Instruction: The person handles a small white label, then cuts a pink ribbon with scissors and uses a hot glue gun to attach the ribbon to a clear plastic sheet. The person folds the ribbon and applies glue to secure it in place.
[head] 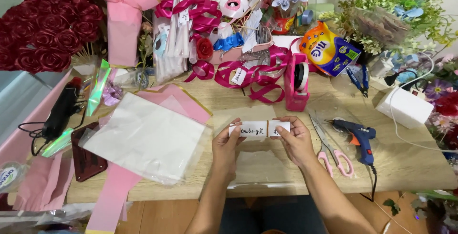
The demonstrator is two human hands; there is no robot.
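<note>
Wooden table [396, 167]: two hands [224, 149] [298, 141] pinch one white label strip [259, 129].

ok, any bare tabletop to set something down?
Bare wood lies right of the blue glue gun, below the white box. A clear sheet covers the patch below both hands holding the label strip. The back edge is crowded with ribbons and flowers.
</note>
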